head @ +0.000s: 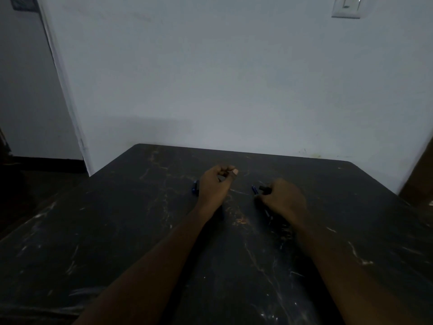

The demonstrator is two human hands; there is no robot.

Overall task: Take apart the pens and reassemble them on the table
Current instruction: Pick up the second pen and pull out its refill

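pens [255, 190]: only bits of them show in this dim light, all on the far middle of the table, close around the two hands. the blue tip marked here sits just beside the right hand's fingers.
blue piece [194, 187]: lying on the table right against the outer side of the left hand, partly hidden by it.
dark stick [221, 213]: pokes out from under the left wrist toward the camera, too dark to say which pen part it is.
left hand [216, 184]: fingers curled in, thumb across them with the nail up. honestly can't tell if it's pinching anything.
right hand [284, 199]: knuckles up, fingers curled round a dark piece [264, 189] that sticks out past them toward the left hand.
table [117, 231]: dark top, loads of pale scratches, far edge against the wall [234, 78].
light switch [346, 7]: on the wall, top right.
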